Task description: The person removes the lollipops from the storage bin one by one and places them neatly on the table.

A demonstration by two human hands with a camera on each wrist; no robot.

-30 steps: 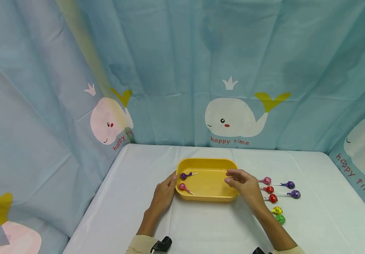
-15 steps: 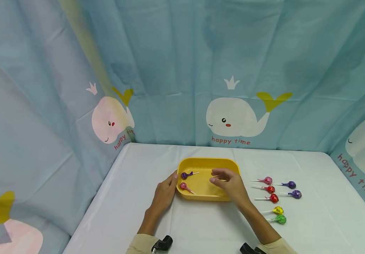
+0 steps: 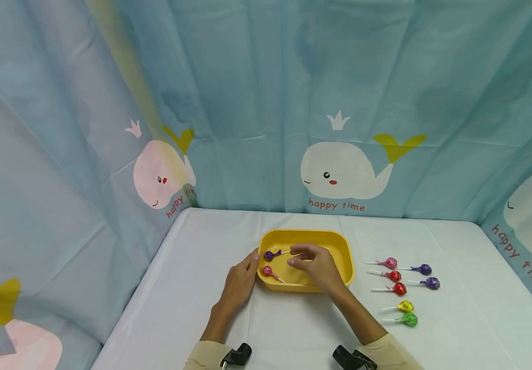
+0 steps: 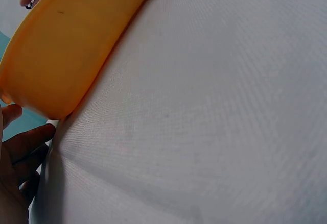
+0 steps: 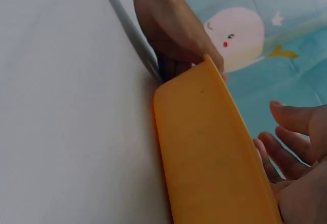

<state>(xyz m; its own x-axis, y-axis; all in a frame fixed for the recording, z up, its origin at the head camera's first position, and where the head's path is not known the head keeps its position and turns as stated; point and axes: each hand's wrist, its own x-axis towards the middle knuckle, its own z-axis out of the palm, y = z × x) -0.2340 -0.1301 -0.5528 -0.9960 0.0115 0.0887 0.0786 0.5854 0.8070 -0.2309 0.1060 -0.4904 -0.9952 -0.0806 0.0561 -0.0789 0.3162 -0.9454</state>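
Observation:
A yellow tray (image 3: 312, 289) sits on the white table. Inside its left end lie a purple lollipop (image 3: 269, 255) and a pink lollipop (image 3: 267, 271). My left hand (image 3: 238, 282) rests against the tray's left outer wall; the left wrist view has its fingers (image 4: 30, 140) close to the outer corner. Over the tray hovers my right hand (image 3: 316, 264), its fingertips near the purple lollipop's stick. In the right wrist view, its thumb (image 5: 291, 116) stands apart from the fingers, and nothing shows between them. The tray wall hides the lollipops from both wrist views.
Right of the tray, loose lollipops lie on the table: a pink one (image 3: 390, 263), two red ones (image 3: 400, 289), two purple ones (image 3: 431, 282), a yellow one (image 3: 405, 307) and a green one (image 3: 410, 319). A blue whale-print curtain (image 3: 247, 169) hangs behind the table.
My right hand has moved left across the tray, from its right rim to near the purple lollipop, uncovering the sticks of the loose lollipops. The left hand stays at the tray's left wall.

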